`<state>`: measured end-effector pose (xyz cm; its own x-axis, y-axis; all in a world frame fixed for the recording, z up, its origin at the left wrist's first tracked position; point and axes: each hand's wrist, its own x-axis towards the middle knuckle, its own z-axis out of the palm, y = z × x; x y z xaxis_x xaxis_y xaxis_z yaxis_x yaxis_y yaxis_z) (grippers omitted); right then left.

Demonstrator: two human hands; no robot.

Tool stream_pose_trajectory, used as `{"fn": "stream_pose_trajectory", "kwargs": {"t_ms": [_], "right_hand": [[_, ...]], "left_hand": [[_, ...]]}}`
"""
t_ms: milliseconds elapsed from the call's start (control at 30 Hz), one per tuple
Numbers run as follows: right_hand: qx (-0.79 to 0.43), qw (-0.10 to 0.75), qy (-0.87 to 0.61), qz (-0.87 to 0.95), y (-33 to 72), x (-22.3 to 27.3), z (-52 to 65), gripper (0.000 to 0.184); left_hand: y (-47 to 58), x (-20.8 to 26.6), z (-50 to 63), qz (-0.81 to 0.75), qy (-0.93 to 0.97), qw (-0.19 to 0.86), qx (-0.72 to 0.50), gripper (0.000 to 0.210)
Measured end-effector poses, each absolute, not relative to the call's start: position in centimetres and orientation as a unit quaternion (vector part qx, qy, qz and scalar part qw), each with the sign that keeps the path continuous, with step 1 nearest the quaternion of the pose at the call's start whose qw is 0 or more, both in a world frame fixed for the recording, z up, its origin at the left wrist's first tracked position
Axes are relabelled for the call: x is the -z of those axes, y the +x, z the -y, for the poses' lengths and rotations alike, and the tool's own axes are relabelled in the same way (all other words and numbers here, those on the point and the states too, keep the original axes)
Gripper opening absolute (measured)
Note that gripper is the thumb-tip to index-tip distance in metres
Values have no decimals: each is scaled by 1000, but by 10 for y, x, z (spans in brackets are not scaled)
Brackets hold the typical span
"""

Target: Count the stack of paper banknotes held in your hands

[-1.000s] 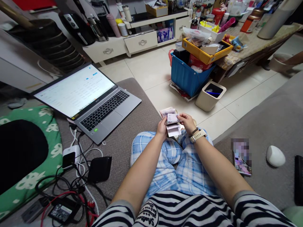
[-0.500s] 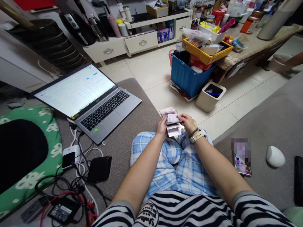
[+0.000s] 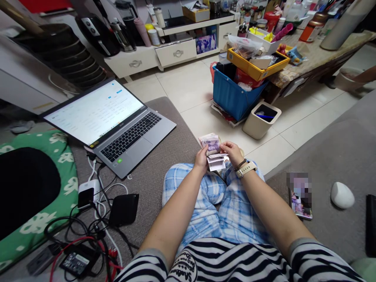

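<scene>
Apparently, both hands point(image 3: 201, 158) point(image 3: 232, 153) hold purplish banknotes point(image 3: 213, 145).

A loose wad of banknotes point(image 3: 213, 145) lies between the two hands, its left side gripped by the left hand point(image 3: 201, 157) and its right edge in the fingertips of the right hand point(image 3: 231, 150). The upper notes fan out, several pale pinkish edges stepping out toward the top left. The note facing up is purple, with a portrait on it. Below, paler notes hang folded over toward the body, in staggered layers, their ends whitish; fine print is too small to read.
</scene>
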<state>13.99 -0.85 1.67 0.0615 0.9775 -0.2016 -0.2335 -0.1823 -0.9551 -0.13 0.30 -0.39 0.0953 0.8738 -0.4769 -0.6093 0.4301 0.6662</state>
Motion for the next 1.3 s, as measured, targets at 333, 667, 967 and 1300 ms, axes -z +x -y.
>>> {"fn": "stream_pose_trajectory", "kwargs": {"t_ms": [333,667,967,1300], "right_hand": [[-551,542,-541,330,140,-14,5,46],[-569,529,-536,330,140,-10,4,44],[-589,528,-524,315,140,-11,4,43],[-598,533,-510,312,135,-13,4,45]], "left_hand": [[0,-8,1,-468,156,704,-510,18],[-1,0,-2,-450,157,722,-502,26],[1,3,-4,-456,142,709,-518,24],[-3,-1,-1,-458,151,712,-511,27]]}}
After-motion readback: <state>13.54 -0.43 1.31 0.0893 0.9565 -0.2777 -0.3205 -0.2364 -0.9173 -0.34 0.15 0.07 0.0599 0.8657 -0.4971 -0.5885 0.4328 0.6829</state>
